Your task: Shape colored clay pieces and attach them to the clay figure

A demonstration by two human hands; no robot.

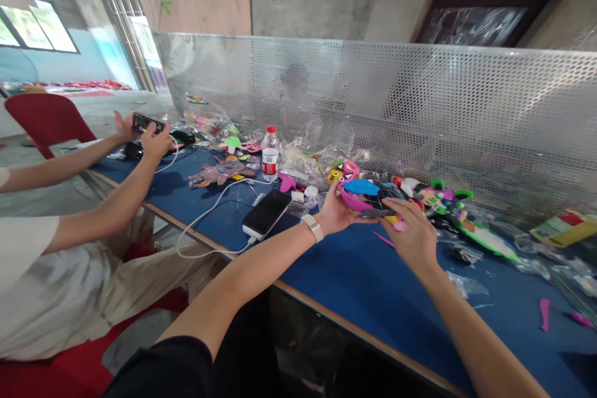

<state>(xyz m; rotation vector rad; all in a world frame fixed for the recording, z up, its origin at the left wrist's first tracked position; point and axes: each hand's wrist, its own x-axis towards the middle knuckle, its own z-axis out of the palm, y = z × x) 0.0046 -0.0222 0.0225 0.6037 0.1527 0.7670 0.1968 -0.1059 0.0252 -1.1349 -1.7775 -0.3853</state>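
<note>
My left hand (336, 210), with a pale band on the wrist, grips the near left side of a colourful craft figure (361, 188) just above the blue table. Pink, blue and black pieces show on the figure, and part of it is hidden by my fingers. My right hand (413, 233) closes on its right end, fingers over the black part and the thumb below. Behind my left hand is a pink and yellow animal-like face (342, 172); I cannot tell whether it belongs to the held figure. A thin purple stick (384, 239) lies below my hands.
A phone (267, 211) with a white cable and a red-capped bottle (270, 154) are on the table (326, 280). Craft figures (443, 198) and plastic wrapping line the perforated metal panel (364, 93). Purple tools (544, 314) lie right. Another person's hands (156, 140) hold a phone at left.
</note>
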